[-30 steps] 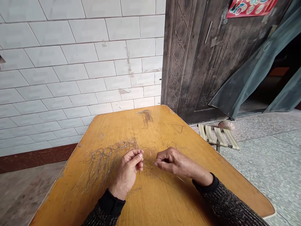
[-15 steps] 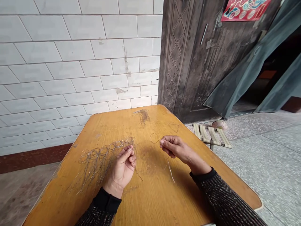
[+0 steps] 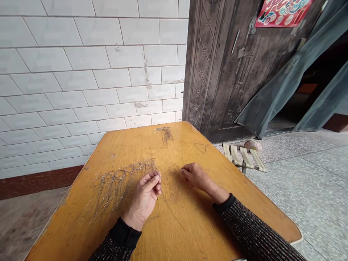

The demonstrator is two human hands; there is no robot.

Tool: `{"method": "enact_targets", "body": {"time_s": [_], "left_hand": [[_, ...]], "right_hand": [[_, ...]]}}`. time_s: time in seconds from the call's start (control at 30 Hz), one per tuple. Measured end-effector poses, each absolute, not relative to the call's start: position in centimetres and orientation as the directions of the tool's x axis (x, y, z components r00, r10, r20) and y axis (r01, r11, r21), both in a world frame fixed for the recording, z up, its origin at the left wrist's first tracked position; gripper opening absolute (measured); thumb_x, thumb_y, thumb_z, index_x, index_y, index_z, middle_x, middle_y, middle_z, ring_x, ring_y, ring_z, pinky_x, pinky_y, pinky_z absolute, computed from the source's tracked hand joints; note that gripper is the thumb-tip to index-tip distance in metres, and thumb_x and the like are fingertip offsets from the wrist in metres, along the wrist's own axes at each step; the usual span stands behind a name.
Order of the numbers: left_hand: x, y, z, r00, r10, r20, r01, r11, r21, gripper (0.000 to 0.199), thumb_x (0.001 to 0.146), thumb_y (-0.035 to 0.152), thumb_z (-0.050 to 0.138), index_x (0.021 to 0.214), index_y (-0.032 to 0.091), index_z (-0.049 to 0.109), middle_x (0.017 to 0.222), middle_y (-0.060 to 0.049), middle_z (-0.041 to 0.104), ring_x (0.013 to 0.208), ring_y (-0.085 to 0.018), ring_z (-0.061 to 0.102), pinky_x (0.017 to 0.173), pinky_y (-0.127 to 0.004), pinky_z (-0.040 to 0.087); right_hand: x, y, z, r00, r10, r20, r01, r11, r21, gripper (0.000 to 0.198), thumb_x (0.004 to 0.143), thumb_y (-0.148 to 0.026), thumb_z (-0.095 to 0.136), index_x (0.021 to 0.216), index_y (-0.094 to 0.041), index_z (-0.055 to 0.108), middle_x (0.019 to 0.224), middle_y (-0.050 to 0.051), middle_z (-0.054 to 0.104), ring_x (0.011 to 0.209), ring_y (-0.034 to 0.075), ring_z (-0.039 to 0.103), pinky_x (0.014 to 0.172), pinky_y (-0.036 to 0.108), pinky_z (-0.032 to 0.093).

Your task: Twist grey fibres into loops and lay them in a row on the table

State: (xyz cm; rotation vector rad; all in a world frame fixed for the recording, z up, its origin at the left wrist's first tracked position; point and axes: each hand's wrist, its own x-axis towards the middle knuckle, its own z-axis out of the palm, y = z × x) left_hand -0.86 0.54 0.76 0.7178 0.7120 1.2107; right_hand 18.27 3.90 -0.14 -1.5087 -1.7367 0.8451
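Between thumb and fingers, my left hand [image 3: 145,195] pinches a thin wire [image 3: 171,212], whose tail runs down and right over the table. My right hand [image 3: 196,177] is closed on a wire with a round loop [image 3: 173,168] at its left and a tail hanging below the fingers. The two hands are a short way apart above the wooden table [image 3: 206,224]. A row of looped wires [image 3: 119,175] lies to the left, its loops toward the back and its tails toward me; my left hand is close to its right end.
A small bundle of wires [image 3: 164,134] lies near the table's far edge. One bent wire [image 3: 201,146] is at the right side. White tiled wall [image 3: 95,72] stands behind, a dark carved door [image 3: 212,79] at the back right, and a strapped folding stool [image 3: 241,157] on the floor.
My right hand has moved left and slightly down with its looped wire, closer to my left hand. My left hand has shifted slightly right, and more of its wire's tail shows below.
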Motion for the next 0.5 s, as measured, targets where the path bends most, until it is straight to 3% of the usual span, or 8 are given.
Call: {"method": "enact_targets", "body": {"time_s": [0.07, 0.23, 0.5], "left_hand": [[-0.7, 0.5, 0.6, 0.177, 0.98, -0.094, -0.505, 0.173, 0.845, 0.023, 0.058, 0.019, 0.075, 0.075, 0.013, 0.062, 0.065, 0.002, 0.055, 0.05, -0.004, 0.046, 0.046, -0.014, 0.035], [-0.5, 0.3, 0.3, 0.138, 0.988, -0.065, -0.398, 0.115, 0.91, 0.022, 0.061, 0.022, 0.074, 0.077, 0.013, 0.062, 0.064, 0.002, 0.055, 0.05, -0.005, 0.046, 0.047, -0.017, 0.035], [-0.5, 0.2, 0.4, 0.229, 0.973, 0.007, -0.417, 0.091, 0.904, 0.019, 0.062, 0.024, 0.073, 0.074, 0.015, 0.062, 0.067, -0.001, 0.059, 0.059, -0.009, 0.052, 0.052, -0.02, 0.037]], "right_hand": [[18.3, 3.5, 0.6, -0.108, 0.985, 0.133, 0.514, 0.17, -0.841, 0.03, 0.079, -0.029, 0.048, 0.052, -0.016, 0.051, 0.041, -0.003, 0.048, 0.032, 0.005, 0.039, 0.037, 0.018, 0.029], [17.4, 1.9, 2.0, -0.305, 0.94, 0.154, 0.194, 0.219, -0.956, 0.039, 0.083, -0.048, 0.042, 0.076, -0.013, 0.058, 0.052, -0.003, 0.053, 0.034, 0.004, 0.041, 0.035, 0.017, 0.031], [15.6, 1.4, 0.0, -0.546, 0.838, -0.022, 0.028, -0.008, -1.0, 0.04, 0.078, -0.052, 0.048, 0.071, -0.013, 0.055, 0.054, -0.002, 0.058, 0.034, 0.004, 0.048, 0.034, 0.015, 0.037]]}}
